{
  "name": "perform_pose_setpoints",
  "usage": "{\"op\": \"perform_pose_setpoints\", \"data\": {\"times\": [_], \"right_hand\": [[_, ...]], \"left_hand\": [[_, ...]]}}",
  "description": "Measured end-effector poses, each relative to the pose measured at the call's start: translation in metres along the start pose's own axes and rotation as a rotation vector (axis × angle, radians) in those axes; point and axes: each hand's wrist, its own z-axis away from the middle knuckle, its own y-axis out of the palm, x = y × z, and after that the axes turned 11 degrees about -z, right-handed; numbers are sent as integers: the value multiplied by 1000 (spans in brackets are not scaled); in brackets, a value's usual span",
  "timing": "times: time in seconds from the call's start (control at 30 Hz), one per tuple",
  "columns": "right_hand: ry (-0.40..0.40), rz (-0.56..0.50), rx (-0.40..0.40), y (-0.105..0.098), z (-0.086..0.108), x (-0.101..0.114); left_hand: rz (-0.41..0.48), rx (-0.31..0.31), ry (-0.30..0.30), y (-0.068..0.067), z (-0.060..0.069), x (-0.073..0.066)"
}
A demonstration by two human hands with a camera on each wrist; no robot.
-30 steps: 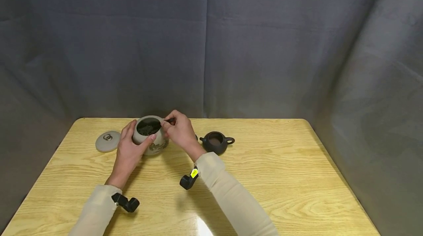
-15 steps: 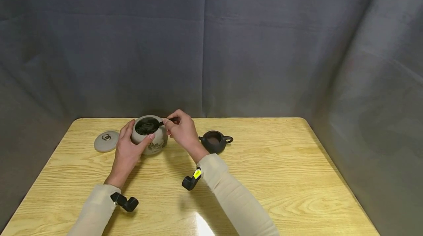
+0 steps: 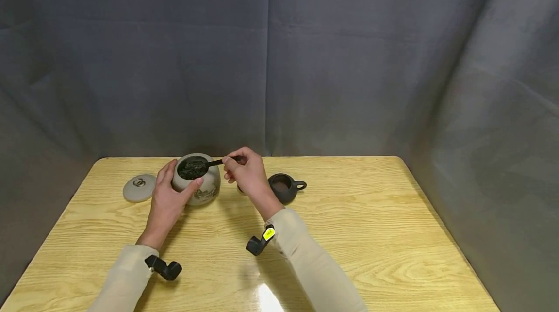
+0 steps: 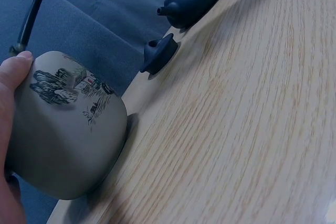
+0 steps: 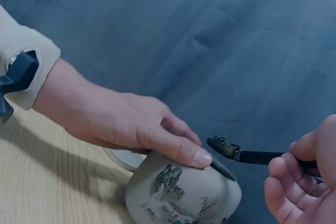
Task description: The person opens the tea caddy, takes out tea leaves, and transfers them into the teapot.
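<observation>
The left hand [image 3: 168, 200] grips a round grey jar [image 3: 208, 190] with a painted landscape, thumb and fingers on either side of its mouth. Dark leafy bits lie inside the jar. Between thumb and fingers the right hand [image 3: 249, 173] pinches the dark handle of a small scoop [image 3: 215, 162], to the right of the jar. In the right wrist view the scoop's head [image 5: 223, 147] carries some dark bits and is raised just above the jar's rim [image 5: 223, 169]. The left wrist view shows the jar [image 4: 68, 129] tilted in that camera's picture.
A dark teapot [image 3: 283, 194] without its lid on stands right of the jar, partly behind the right wrist. Its small dark lid [image 4: 159, 54] lies between jar and teapot. Left of the jar rests a round grey lid [image 3: 139, 188]. A grey curtain [image 3: 349, 59] hangs behind.
The right hand has moved right, drawing the scoop up and outward, so more of its handle shows. The left hand and jar have hardly moved.
</observation>
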Motion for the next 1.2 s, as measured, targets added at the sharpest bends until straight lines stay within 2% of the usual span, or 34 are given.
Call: {"op": "perform_pose_setpoints", "data": {"times": [0.23,0.5,0.7,1.0,1.2], "right_hand": [[-49,-31,-4,-11,7,16],[-67,-10,-18,-34,19,32],[-91,-8,-78,-63,31,36],[-70,50,-184,-115,52,34],[-65,54,-251,-141,60,29]], "left_hand": [[11,-4,7,0,-1,-1],[11,3,10,-3,2,3],[6,6,1,-4,1,2],[5,7,1,-6,-1,3],[1,12,-9,-7,-1,4]]}}
